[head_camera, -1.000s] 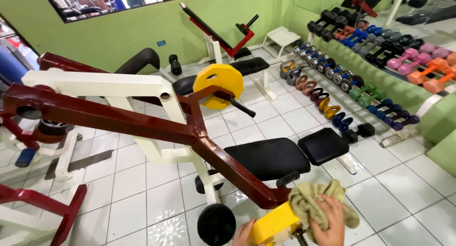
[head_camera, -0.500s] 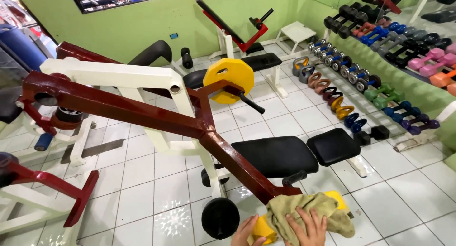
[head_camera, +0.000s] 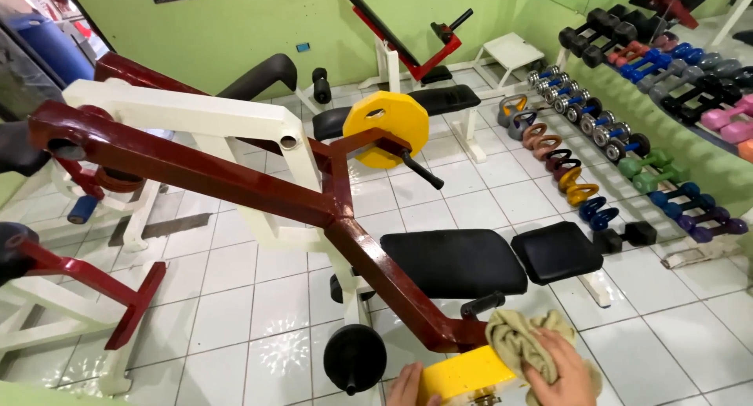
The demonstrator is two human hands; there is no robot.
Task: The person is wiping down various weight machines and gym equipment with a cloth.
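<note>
A: What filled the view?

B: A dark red machine arm (head_camera: 235, 178) ran from the upper left down to the bottom centre, over a white frame (head_camera: 188, 116). A black padded bench (head_camera: 459, 261) lay just beside its lower end, on the white tiled floor (head_camera: 486, 194).

A: And smaller things?

B: A yellow weight plate (head_camera: 386, 127) hung on a side peg. Kettlebells (head_camera: 561, 167) stood in a row near the green wall.

A: The hands?

B: The right hand (head_camera: 558, 367) lay spread, fingers curled a little, pressing a beige cloth (head_camera: 514, 339) against the arm's lower end, touching the yellow plate (head_camera: 463, 375) there. The left hand (head_camera: 408, 386) was at that plate's left edge, mostly cut off by the frame; I couldn't tell whether it gripped.
</note>
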